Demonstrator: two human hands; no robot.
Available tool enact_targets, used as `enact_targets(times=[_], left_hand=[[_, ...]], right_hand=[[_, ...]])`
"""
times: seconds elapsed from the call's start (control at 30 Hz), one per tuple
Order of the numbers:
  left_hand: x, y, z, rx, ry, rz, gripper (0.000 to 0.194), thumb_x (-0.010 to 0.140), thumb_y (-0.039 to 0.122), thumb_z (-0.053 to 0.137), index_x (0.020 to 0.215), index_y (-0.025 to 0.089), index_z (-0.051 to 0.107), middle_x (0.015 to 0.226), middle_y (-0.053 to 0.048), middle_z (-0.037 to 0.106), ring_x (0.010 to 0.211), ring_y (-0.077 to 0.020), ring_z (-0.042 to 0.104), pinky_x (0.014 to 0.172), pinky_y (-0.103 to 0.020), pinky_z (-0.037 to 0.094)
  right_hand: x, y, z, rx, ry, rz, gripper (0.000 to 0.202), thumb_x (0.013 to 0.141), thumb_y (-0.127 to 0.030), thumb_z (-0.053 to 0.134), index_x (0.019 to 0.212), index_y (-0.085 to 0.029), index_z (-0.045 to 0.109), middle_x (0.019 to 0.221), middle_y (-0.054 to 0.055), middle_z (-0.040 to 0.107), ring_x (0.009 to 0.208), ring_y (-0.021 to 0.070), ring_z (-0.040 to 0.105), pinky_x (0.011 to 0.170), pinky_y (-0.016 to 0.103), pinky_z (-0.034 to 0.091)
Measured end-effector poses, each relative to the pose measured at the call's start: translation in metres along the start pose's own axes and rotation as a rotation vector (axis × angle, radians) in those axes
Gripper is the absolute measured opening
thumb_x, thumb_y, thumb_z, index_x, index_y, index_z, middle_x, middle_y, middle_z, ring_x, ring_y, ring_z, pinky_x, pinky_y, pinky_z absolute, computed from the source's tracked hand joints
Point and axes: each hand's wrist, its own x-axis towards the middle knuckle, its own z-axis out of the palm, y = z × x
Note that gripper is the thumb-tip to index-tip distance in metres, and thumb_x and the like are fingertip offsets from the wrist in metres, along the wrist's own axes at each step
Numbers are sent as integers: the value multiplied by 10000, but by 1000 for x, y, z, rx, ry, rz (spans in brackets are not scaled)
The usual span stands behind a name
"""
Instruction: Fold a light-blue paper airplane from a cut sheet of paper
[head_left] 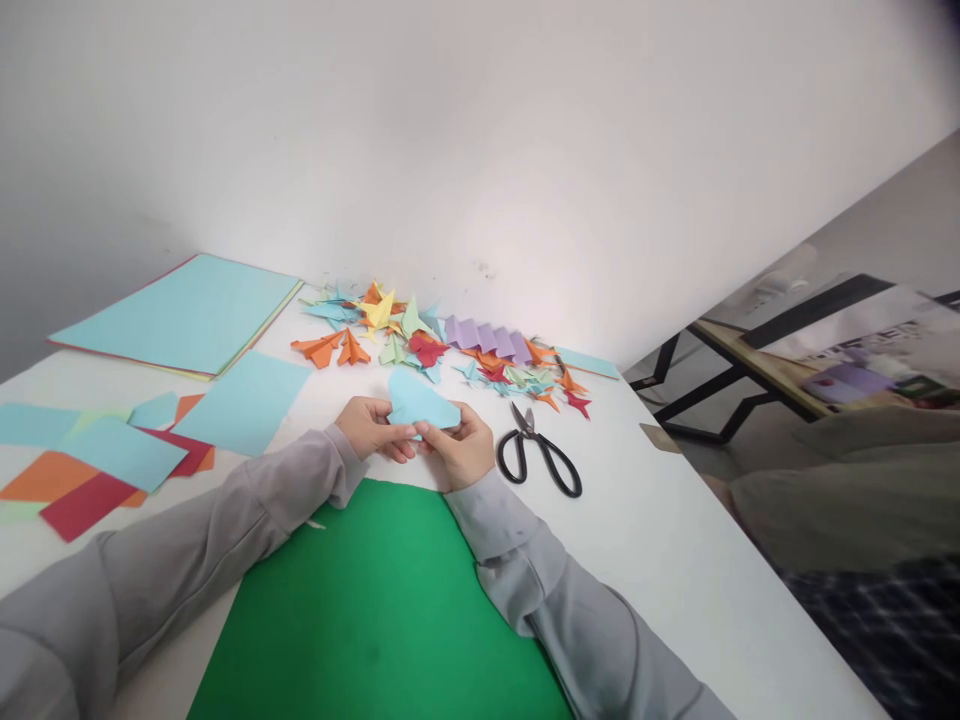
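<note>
A light blue piece of folded paper (420, 402) is held up between both hands, just beyond the top edge of a green sheet (375, 600). My left hand (373, 427) pinches its left side, thumb on the near edge. On the right, my right hand (465, 446) grips the paper's lower right, its thumb close to the left one. The fingers behind the paper are partly hidden. Black-handled scissors (538, 450) lie with blades slightly apart to the right of my right hand.
Folded paper shapes (390, 320) in several colours are heaped along the wall, beside a pleated purple strip (487, 338). Loose coloured pieces (97, 470) and a stack of large sheets (180, 310) lie left. Beyond the table's right edge, a person's clothed legs (847, 500) show.
</note>
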Motion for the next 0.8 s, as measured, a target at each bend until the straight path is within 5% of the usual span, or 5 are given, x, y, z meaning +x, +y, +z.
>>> enact_targets(times=[0.23,0.8], left_hand=[[1,3,-2,-126,-78,-69,364,525,344,755,656,49,586,551,-111,655,515,-189,637,453,-252,526],[-2,-2,-1,80,-132,7,356,539,368,733,605,76,541,471,-40,605,369,-145,566,334,-236,466]], right_hand=[[1,-1,-1,20,28,-22,356,497,-227,757,765,-159,533,455,-81,566,373,86,517,365,194,420],[3,1,-4,54,6,28,365,509,-241,754,784,-158,529,441,-65,577,380,95,524,365,191,412]])
